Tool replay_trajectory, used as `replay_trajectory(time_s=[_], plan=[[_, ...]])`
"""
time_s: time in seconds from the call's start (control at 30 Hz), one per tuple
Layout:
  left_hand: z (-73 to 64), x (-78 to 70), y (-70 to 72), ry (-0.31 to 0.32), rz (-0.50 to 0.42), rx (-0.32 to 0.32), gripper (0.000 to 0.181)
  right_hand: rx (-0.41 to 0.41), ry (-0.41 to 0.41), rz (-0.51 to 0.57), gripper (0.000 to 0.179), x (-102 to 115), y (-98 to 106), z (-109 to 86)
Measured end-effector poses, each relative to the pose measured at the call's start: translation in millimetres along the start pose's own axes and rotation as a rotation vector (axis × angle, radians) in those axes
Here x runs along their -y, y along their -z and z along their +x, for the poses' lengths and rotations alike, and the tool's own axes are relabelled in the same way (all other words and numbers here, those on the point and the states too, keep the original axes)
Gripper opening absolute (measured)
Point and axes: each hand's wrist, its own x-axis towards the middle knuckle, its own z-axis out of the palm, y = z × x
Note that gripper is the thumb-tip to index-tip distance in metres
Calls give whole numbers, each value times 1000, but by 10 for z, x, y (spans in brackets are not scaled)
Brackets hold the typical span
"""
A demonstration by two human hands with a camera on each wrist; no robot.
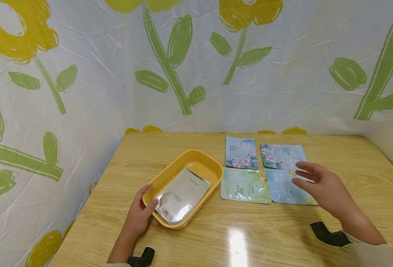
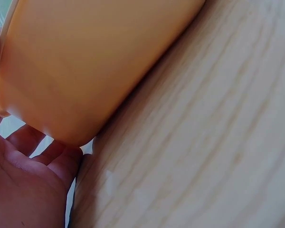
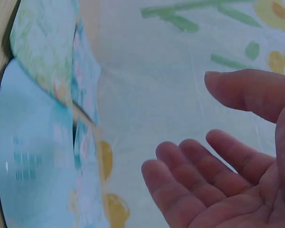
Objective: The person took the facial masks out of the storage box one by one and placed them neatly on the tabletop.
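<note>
My left hand [image 1: 139,211] grips the near-left end of a yellow plastic basket [image 1: 205,155], thumb over the rim and fingers along the outside. In the left wrist view those fingers lie against the basket's outer wall [image 2: 85,61]. A silver sheet mask packet [image 1: 184,194] marked PMPM lies inside it. Over the right side of the table hovers my right hand [image 1: 326,187], fingers spread and holding nothing. Beneath and beside it is a light blue mask packet [image 1: 284,191]; a green one [image 1: 244,185] lies to its left. Two bluish floral packets [image 1: 241,152], [image 1: 278,155] lie behind them.
The wooden table [image 1: 263,230] ends at the back against a hanging cloth [image 1: 203,107] printed with yellow flowers and green leaves. That cloth also covers the left side. Black wrist devices [image 1: 330,234] show at both wrists.
</note>
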Motion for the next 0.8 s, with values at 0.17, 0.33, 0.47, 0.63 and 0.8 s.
replay_trajectory(time_s=[0.17,0.33,0.47,0.63,0.8], plan=[[-5,4,4,0,4,-2,55,82,56,100,59,209,-192,86],[-8,13,6,6,5,1,55,160,148,159,56,446,-419,187],[-9,10,3,12,15,1,56,235,218,220,53,618,-584,292],[-2,0,-1,17,34,-5,56,334,293,229,52,767,-776,433],[-3,-6,3,23,41,-8,55,399,357,189,50,906,-942,554]])
